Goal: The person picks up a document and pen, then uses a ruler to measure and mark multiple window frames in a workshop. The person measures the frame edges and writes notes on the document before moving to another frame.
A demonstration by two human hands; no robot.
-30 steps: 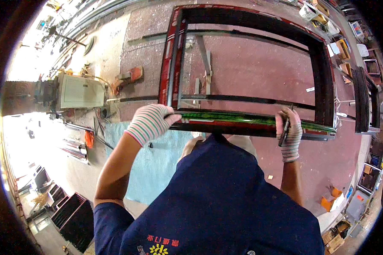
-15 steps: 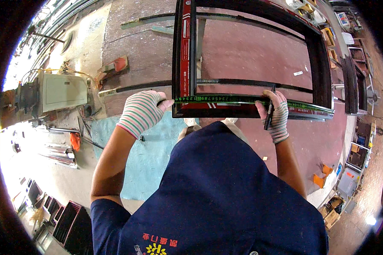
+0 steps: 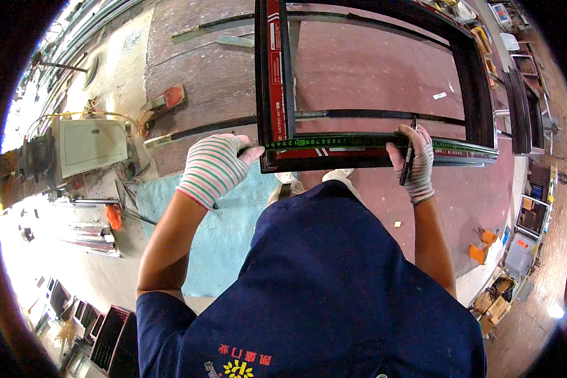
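Observation:
A dark rectangular frame (image 3: 274,82) with red protective film lies before me. Along its near bar stretches a green tape measure (image 3: 353,141). At the frame's near-left corner my left hand (image 3: 218,165), in a striped knit glove, pinches the tape's end between thumb and fingers. Farther right, my gloved right hand (image 3: 416,162) is closed round a black marker pen (image 3: 407,165), which points up and down across the tape. The right fingers also touch the tape at the bar. Past this hand the tape runs on toward the frame's right corner.
Dark support bars (image 3: 214,126) run crosswise under the frame. A pale metal box (image 3: 92,147) and an orange-red tool (image 3: 167,101) are at the left. Orange blocks (image 3: 482,247), a grey case (image 3: 520,254) and more dark frames (image 3: 518,110) line the right side.
My view has shifted slightly. Both hands keep their places along the near bar, the left at the tape's end, the right with the marker pen. Little else differs.

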